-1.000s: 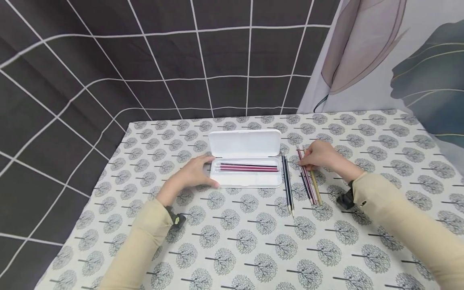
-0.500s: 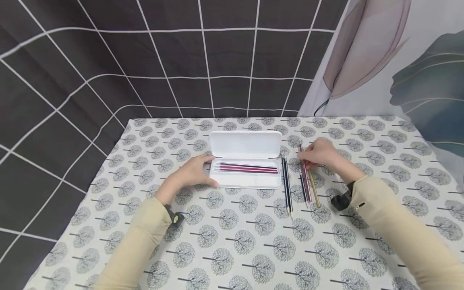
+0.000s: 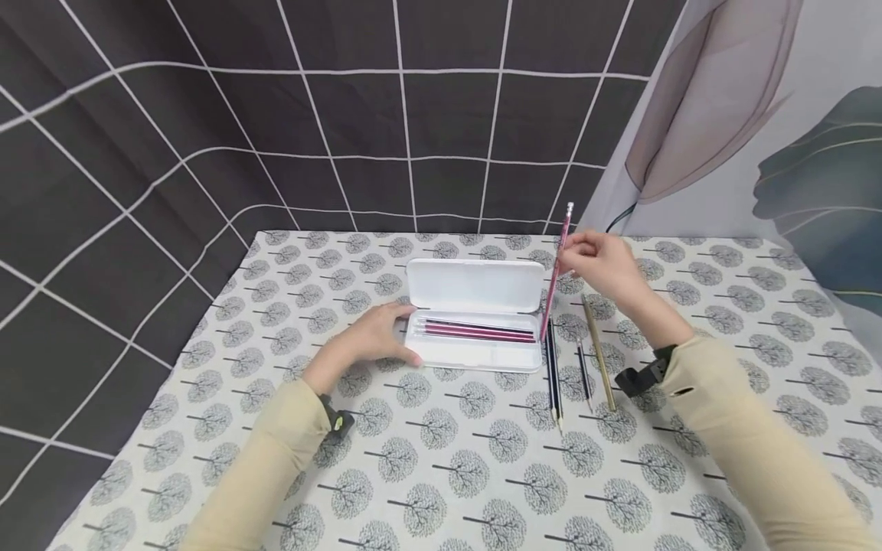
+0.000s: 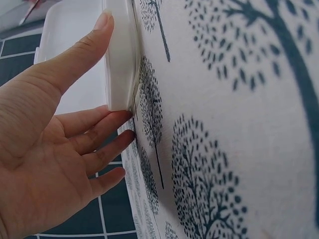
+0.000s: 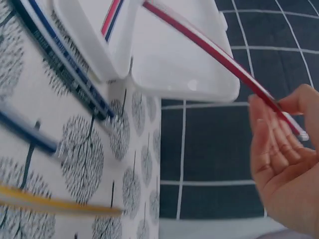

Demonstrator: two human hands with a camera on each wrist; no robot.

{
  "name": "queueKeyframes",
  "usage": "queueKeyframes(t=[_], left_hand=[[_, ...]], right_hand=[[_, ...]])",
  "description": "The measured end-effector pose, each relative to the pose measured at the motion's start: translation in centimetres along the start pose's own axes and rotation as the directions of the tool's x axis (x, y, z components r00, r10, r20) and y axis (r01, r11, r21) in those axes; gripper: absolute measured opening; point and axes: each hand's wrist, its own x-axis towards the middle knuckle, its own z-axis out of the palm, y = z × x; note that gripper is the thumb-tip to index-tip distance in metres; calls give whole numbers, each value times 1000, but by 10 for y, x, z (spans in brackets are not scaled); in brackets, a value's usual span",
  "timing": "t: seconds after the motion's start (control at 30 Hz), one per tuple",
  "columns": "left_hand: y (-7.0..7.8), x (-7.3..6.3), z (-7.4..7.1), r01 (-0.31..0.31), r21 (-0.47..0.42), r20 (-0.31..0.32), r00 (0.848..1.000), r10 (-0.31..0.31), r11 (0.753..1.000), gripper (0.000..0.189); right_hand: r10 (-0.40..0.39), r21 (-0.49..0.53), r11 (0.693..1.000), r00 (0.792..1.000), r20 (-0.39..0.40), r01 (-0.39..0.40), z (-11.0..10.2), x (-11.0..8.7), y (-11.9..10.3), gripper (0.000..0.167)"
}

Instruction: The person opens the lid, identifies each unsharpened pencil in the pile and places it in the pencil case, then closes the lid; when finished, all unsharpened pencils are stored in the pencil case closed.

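Note:
My right hand (image 3: 606, 264) pinches a red pencil (image 3: 550, 295) near its eraser end. The pencil slants in the air, its lower end by the right end of a white pencil case (image 3: 451, 356). The case lies open with its lid (image 3: 475, 285) raised at the back; several red and dark pencils (image 3: 482, 334) lie in it. My left hand (image 3: 375, 334) rests against the case's left end. In the left wrist view its thumb (image 4: 84, 52) lies straight along the case wall, and the loosely extended fingertips touch the case's corner.
Two dark pencils (image 3: 553, 375) lie just right of the case. Farther right are a short dark pencil (image 3: 584, 375) and a gold-yellow pencil (image 3: 598, 352). A tree-patterned cloth (image 3: 448, 467) covers the table; a dark checked curtain (image 3: 344, 115) hangs behind.
My right hand has picked the red pencil up from the loose ones, lifted it and brought it left toward the case. The left hand stays at the case's left end.

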Motion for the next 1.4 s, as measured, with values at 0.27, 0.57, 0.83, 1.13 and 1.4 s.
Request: queueKeyframes(t=[0.27,0.57,0.83,1.13,1.4], left_hand=[[0,1,3,-3,9,-2,1000,3,1000,102],[-3,-1,2,0,21,-3,1000,0,1000,102],[-2,-1,1,11,47,8,1000,-11,999,103],[0,2,0,-1,54,16,1000,0,999,102],[3,-3,-1,14,37,22,1000,-15,999,100]], right_hand=[[-247,-88,965,969,26,249,32,9,-9,19],[-450,-258,814,845,289,521,69,8,-13,18],[-481,-313,700,748,457,642,93,6,-13,17],[-359,-354,658,689,629,665,108,8,-10,8],[-291,-413,613,678,676,674,112,5,-12,12]])
